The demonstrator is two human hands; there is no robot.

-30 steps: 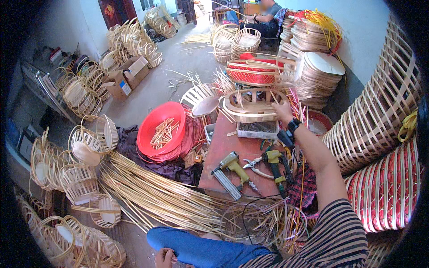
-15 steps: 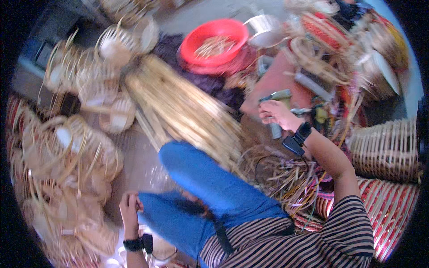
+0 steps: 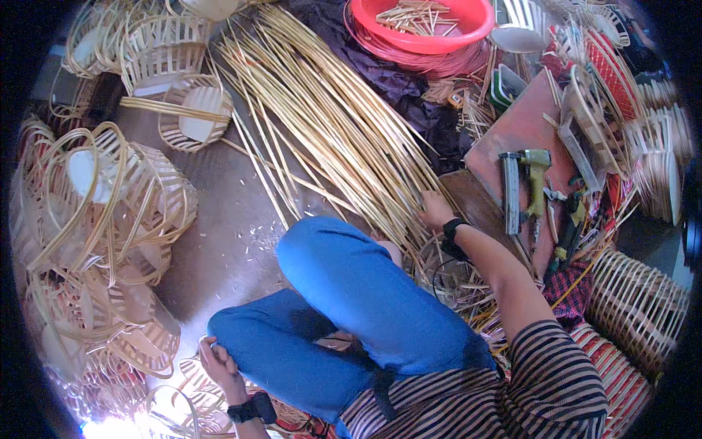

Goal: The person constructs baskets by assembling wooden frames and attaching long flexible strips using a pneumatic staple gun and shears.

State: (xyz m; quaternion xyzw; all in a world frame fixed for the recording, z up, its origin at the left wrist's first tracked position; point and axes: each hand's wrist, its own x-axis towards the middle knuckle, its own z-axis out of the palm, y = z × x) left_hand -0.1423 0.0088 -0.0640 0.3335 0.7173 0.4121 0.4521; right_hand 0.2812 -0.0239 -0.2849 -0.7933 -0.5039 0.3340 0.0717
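Note:
My right hand [image 3: 437, 211] is at the near right edge of a long pile of thin cane sticks [image 3: 329, 124], its fingertips against the sticks and slightly apart. No stick is clearly held in it. My left hand [image 3: 221, 364] rests beside my bent left knee, fingers loosely curled and a little apart, with nothing in them. To the right of my right hand, a green and grey nail gun [image 3: 532, 164] lies on a reddish board [image 3: 497, 154].
Woven baskets with hoop handles [image 3: 110, 175] crowd the left side. A red basin [image 3: 428, 40] of short sticks stands at the back. Pliers-like tools [image 3: 570, 227] lie beside the nail gun. A slatted basket [image 3: 640, 293] lies at the right, near loose strips.
My right hand has left the nail gun and moved left and nearer to the cane sticks. The nail gun now lies on the board. My left hand stays by the knee; the view has shifted.

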